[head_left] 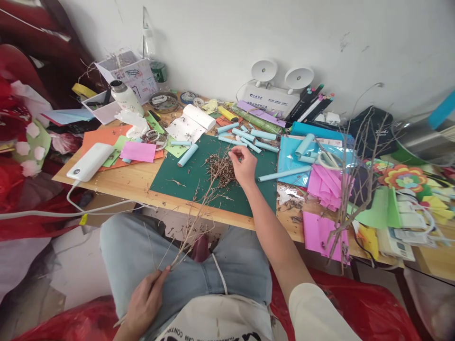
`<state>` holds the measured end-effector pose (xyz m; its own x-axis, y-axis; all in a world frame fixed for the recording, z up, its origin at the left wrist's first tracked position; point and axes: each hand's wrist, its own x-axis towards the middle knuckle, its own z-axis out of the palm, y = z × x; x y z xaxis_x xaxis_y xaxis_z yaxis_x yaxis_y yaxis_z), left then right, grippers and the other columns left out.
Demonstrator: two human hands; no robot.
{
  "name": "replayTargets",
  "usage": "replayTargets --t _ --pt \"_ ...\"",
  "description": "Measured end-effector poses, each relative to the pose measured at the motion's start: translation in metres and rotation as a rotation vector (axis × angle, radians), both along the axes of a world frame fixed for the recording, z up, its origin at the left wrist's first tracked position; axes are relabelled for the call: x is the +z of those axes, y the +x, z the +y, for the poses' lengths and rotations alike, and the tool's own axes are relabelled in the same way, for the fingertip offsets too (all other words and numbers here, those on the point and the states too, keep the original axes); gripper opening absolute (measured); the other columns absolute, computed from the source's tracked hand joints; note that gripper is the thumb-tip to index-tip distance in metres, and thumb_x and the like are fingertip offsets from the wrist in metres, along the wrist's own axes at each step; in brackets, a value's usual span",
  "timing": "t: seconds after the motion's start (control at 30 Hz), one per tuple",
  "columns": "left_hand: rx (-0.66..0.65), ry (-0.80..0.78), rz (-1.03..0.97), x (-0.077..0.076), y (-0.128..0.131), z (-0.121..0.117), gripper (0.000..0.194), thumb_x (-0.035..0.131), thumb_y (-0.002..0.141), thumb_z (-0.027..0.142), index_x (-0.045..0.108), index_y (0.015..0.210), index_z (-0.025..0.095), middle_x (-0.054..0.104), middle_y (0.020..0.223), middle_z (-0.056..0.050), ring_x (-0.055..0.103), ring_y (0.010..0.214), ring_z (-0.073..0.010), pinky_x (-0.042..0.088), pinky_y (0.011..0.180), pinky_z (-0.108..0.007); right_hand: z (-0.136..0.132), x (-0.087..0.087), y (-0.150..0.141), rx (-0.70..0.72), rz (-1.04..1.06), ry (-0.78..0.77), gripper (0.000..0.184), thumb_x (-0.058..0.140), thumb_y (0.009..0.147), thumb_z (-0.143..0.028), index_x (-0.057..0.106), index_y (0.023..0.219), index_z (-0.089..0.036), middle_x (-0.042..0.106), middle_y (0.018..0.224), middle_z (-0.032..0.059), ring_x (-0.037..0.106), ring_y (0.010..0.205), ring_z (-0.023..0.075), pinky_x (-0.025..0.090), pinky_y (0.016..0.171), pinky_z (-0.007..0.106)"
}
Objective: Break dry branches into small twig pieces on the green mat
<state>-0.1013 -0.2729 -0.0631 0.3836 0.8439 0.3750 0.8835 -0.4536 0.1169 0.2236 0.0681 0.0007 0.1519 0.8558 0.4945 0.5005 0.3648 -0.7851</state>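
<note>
One twig heap [223, 171], one mat [192, 173], two lamp heads [264, 70], blue rolls [187, 155] (at least eight)

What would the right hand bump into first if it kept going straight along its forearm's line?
Probably the light-blue tubes beyond the right hand, toward the green mat's back edge; its height is unclear, so it might pass over.

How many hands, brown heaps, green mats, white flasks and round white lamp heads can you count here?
Hands, left hand and right hand: 2
Brown heap: 1
Green mat: 1
White flask: 1
Round white lamp heads: 2
Total: 7
</note>
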Motion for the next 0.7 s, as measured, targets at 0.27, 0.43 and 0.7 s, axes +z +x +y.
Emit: replayTargets --t 0.27,0.43,0.7 --pt "0.001 -0.009 0.007 -0.001 -0.001 -0.001 0.067 0.042 0.088 0.002 0.036 0.15 0.026 0.069 0.093 -0.004 0.07 0.076 -0.0147 0.056 0.076 -0.022 0.007 -0.002 0.001 0.04 -0.034 -0.033 0.031 0.054 0.092 -0.045 0.073 0.093 -0.02 0.072 0.089 0.0066 0.065 0.075 0.0185 0.054 0.071 0.032" --pt "-0.003 0.0 0.0 0.006 0.003 0.002 0.072 0.043 0.088 -0.001 0.028 0.153 0.027 0.066 0.092 -0.003 0.069 0.077 -0.0135 0.054 0.076 -0.021 0.004 -0.004 -0.001 0.012 -0.094 0.034 0.022 0.056 0.092 -0.034 0.073 0.084 -0.022 0.071 0.085 0.0052 0.065 0.078 0.0191 0.054 0.076 0.033" --pt "0.002 0.016 -0.012 0.002 0.003 0.002 0.07 0.045 0.087 -0.001 0.035 0.151 0.026 0.065 0.093 -0.003 0.068 0.078 -0.0134 0.053 0.078 -0.021 0.007 -0.009 0.01 -0.093 -0.206 0.133 0.025 0.051 0.094 -0.03 0.074 0.089 -0.022 0.069 0.089 0.0088 0.063 0.087 0.023 0.05 0.082 0.038"
